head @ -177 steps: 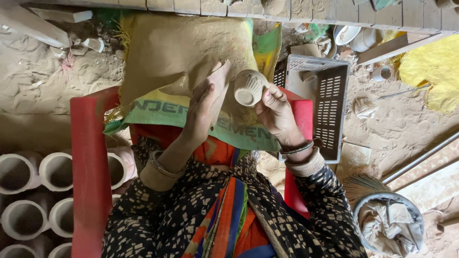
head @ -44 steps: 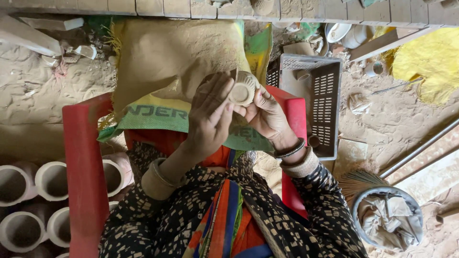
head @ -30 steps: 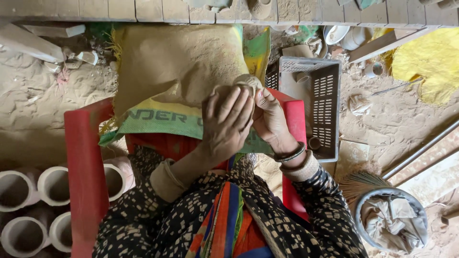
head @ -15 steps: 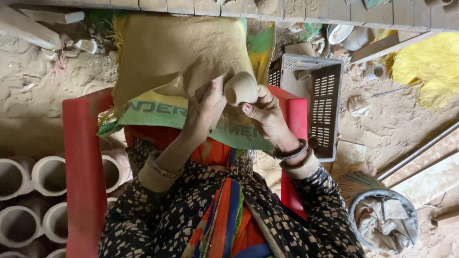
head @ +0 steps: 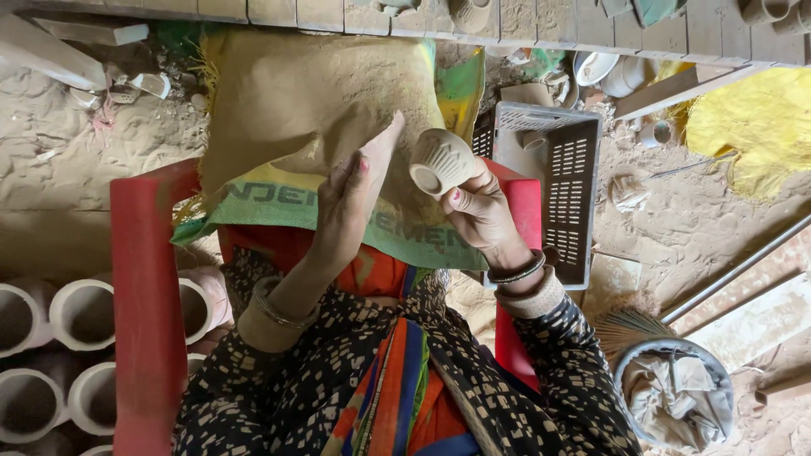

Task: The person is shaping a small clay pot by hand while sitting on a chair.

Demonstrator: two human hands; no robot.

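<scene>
My right hand (head: 481, 213) grips a small ribbed clay cup (head: 439, 160), tilted so that its base faces the camera. My left hand (head: 351, 201) is raised just left of the cup, flat and with its fingers stretched out, apart from the cup and holding nothing. Both hands hover over a dusty woven sack (head: 312, 127) spread across my lap, and I sit in a red plastic chair (head: 148, 304).
A grey slotted plastic crate (head: 557, 181) stands right of the chair. White clay pipes (head: 80, 317) are stacked at the lower left. A metal bowl holding cloth (head: 672, 397) sits at the lower right, beside a small broom (head: 625, 325). Yellow sheeting (head: 760, 127) lies far right on sandy ground.
My left hand has come off the cup and opened flat beside it. My right hand has turned the cup so that its base now faces up.
</scene>
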